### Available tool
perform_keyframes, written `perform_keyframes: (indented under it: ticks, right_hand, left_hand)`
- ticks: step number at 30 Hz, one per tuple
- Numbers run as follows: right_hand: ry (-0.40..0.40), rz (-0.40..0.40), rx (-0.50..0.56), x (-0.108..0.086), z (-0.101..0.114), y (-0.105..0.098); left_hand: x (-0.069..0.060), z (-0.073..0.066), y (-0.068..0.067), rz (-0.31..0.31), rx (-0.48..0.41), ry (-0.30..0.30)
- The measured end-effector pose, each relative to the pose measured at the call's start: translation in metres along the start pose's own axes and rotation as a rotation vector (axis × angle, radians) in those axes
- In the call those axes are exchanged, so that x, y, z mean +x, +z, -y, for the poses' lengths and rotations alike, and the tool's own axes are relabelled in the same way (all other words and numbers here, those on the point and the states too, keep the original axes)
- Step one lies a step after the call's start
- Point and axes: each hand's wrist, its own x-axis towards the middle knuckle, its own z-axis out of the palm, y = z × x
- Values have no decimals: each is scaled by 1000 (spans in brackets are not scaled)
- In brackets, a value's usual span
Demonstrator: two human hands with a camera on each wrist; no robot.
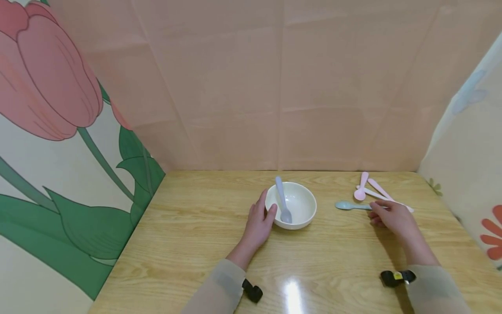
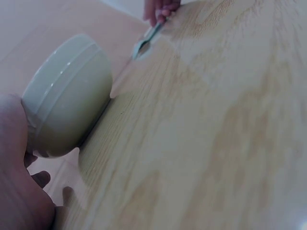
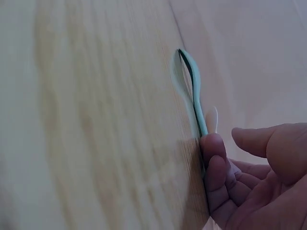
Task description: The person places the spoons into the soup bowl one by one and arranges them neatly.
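The left hand [image 1: 260, 218] clasps the side of the white bowl [image 1: 303, 205], thumb by the rim; an uneven push could tip it and spill the lavender spoon [image 1: 282, 198] leaning inside. The bowl is glossy and round. On its right, the teal spoon [image 1: 353, 206] lies on the wood-grained table [image 1: 188, 226], smooth and slim, near crossed pink spoons [image 1: 363, 184] and a white spoon [image 1: 376, 195] that it might snag. The right hand's [image 1: 396, 218] fingertips touch its handle, thumb apart, unclenched; a loose pinch could drop it.
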Motion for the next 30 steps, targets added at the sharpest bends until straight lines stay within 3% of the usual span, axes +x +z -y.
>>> perform_keyframes:
  ticks: [7,15,30]
  right_hand:
    - [26,42,21,6,-5,-2]
    - [103,65,-21,11,-2,-6]
    - [77,68,5,9,1,-7]
  left_hand:
    - [1,-1,0,10,1,-13]
    - [1,-1,0,-11,-22,23]
    - [0,-1,0,-9,-25,8]
